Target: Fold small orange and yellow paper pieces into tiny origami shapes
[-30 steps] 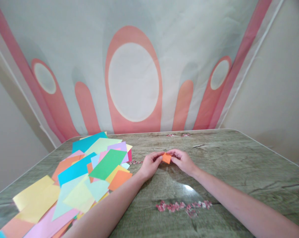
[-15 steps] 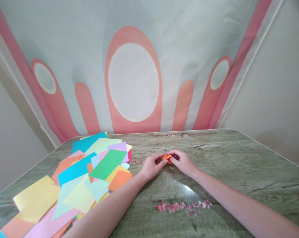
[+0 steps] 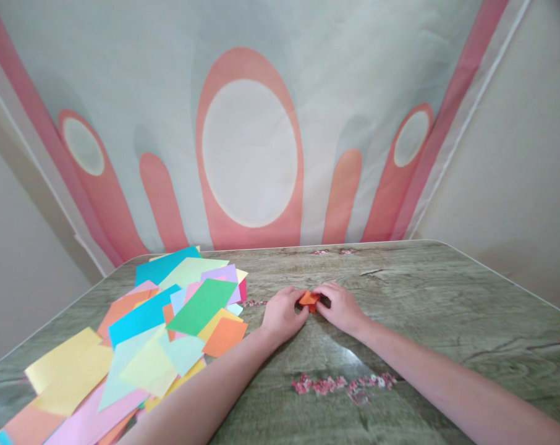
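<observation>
A small folded orange paper (image 3: 309,300) rests low against the wood-grain table (image 3: 428,309) at its middle. My left hand (image 3: 282,314) pinches it from the left with curled fingers. My right hand (image 3: 340,306) presses on it from the right, fingers closed over its edge. Both hands lie knuckles-up on the tabletop, and most of the paper is hidden between the fingertips.
A loose heap of coloured paper sheets (image 3: 159,321) covers the table's left side, with an orange sheet (image 3: 224,337) nearest my left forearm. Small pink and white scraps (image 3: 342,386) lie in a row between my forearms. A patterned cloth (image 3: 247,142) hangs behind.
The orange paper was held up flat between my fingertips; both hands have lowered it to the table and closed over it, so it looks smaller and folded.
</observation>
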A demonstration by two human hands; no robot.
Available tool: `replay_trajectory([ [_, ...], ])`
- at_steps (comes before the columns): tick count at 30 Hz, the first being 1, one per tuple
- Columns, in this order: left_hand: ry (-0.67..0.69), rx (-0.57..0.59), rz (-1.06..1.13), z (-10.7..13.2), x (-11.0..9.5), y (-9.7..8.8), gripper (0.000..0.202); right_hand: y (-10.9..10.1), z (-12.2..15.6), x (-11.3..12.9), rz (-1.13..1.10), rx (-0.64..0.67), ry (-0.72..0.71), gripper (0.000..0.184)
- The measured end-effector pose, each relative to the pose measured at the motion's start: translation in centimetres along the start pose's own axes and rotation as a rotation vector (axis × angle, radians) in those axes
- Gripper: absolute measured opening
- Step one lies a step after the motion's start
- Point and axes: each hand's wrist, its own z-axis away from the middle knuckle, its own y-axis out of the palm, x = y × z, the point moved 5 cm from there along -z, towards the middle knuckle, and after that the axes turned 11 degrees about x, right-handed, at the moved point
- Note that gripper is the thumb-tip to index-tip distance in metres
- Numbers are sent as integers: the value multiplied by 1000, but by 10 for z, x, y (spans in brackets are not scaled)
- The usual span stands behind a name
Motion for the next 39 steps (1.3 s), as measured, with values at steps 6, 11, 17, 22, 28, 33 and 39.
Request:
replay_trajectory([
  [6, -15, 36, -197, -4, 0, -1, 23, 2, 1, 11, 267, 29, -73, 6],
  [11, 5, 59, -345, -9, -3, 0, 27, 4, 2, 20, 452, 55, -139, 12],
  [17, -51, 99, -365, -10, -5, 0, 22, 3, 4, 29, 535, 31, -210, 20],
  [22, 31, 91, -287, -11, -12, -1, 24, 3, 5, 32, 510, 27, -253, 20],
  [28, 0, 105, -261, -12, -8, 2, 21, 3, 4, 31, 443, 23, -286, 20],
  [33, 38, 99, -261, -13, -6, 3, 20, 4, 4, 28, 382, 27, -277, 18],
  [39, -21, 126, -299, -14, -4, 4, 19, 1, 5, 33, 308, 19, -304, 20],
])
